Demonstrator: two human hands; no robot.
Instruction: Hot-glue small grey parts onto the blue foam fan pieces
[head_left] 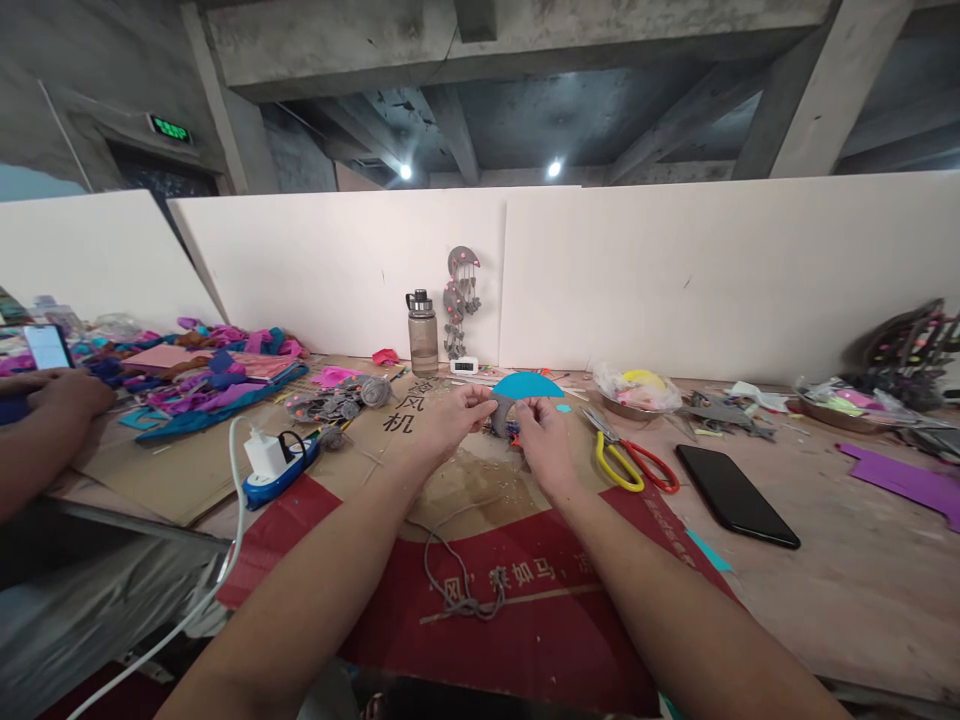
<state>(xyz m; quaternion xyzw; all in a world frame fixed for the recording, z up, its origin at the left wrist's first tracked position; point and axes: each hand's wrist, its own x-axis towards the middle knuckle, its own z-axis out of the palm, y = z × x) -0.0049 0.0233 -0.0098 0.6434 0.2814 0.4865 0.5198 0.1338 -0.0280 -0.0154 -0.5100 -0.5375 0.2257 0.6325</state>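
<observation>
At the far left, another person's hand is beside a lit phone, next to a heap of pink, purple and blue felt scraps. Nearer me, a white cable runs from a blue power strip; a sweep of my left forearm could catch it and drag the strip. Left of centre are grey yarn and a water bottle, and just right of it a grey ornament stands out against the white board. In the middle, over the brown and red cardboard, my left hand pinches one edge of a small grey piece between thumb and finger, and my right hand has its fingertips closed at the other side. With so little to grip, it could slip or pull out of shape if I tug unevenly; the loose grey cord between my forearms could snag a wrist. The piece looks flat, soft and curved, but my fingers hide its outline. A blue half-round sheet shows beyond it; I cannot tell whether they touch. Rightward lie scissors and a black phone.
</observation>
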